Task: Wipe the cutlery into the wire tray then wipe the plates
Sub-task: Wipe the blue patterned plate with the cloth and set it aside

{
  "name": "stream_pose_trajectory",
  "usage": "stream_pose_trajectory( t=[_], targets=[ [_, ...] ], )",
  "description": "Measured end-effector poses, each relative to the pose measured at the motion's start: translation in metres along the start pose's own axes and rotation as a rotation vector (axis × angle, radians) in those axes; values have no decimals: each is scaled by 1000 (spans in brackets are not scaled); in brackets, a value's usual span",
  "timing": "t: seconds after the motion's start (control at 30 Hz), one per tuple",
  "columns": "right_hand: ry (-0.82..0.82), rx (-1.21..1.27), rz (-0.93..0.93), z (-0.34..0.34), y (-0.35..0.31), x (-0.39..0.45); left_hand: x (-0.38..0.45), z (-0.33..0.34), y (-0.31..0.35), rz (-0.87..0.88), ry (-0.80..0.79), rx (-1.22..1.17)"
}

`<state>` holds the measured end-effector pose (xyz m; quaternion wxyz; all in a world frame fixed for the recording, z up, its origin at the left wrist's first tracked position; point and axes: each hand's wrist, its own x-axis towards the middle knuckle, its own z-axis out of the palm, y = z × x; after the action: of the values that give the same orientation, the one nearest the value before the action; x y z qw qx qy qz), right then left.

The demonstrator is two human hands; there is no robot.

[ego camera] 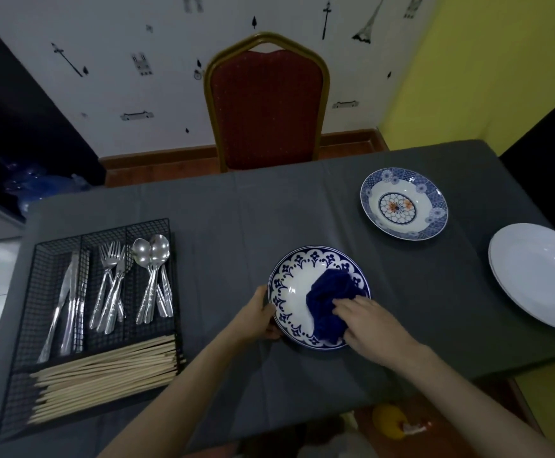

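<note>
A white plate with a blue patterned rim (291, 285) lies on the grey tablecloth in front of me. My left hand (259, 317) grips its left edge. A bunched dark blue cloth (327, 300) sits on the plate, and my right hand (367, 320) holds it from the near right side, pressing it onto the plate. The black wire tray (54, 246) at the left holds knives (69, 302), forks (111, 285), spoons (154, 276) and several chopsticks (104, 371).
A blue floral plate (435, 206) lies at the far right of the table. A plain white plate (540, 276) sits at the right edge. A red chair (266, 107) stands behind the table. A yellow object (388, 421) lies on the floor below the table's near edge.
</note>
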<state>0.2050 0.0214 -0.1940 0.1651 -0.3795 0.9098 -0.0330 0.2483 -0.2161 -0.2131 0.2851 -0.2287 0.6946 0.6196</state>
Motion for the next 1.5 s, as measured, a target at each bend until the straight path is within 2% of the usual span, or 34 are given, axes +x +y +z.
stream_pose_trajectory(
  t=[0.13, 0.3, 0.5, 0.7, 0.8, 0.93, 1.13, 1.3, 1.5],
  targets=[
    [-37, 47, -110, 8, -8, -3, -3, 1, -3, -14, -12, -114],
    [2, 3, -144, 19, -33, 32, -1, 3, -4, -20, -18, -176],
    [48, -156, -21, 7, -33, 74, -5, -2, 2, -18, -56, -116],
    [60, -99, 125, -11, 8, 54, -7, -6, 5, -23, -72, -73],
    [14, -72, 84, -11, 10, 34, -3, -4, 6, -46, -44, -86],
    [-80, 64, -72, -10, 6, 4, -2, 1, 6, -44, -36, -89],
    [-39, 61, -149, 9, -15, 8, -3, 0, 2, -47, -91, -140],
    [-12, -3, -72, 3, -41, 49, -5, 4, 2, -24, -65, -106],
    [15, -73, 105, -7, -24, 68, -6, 4, 3, -64, -65, -96]
  ],
)
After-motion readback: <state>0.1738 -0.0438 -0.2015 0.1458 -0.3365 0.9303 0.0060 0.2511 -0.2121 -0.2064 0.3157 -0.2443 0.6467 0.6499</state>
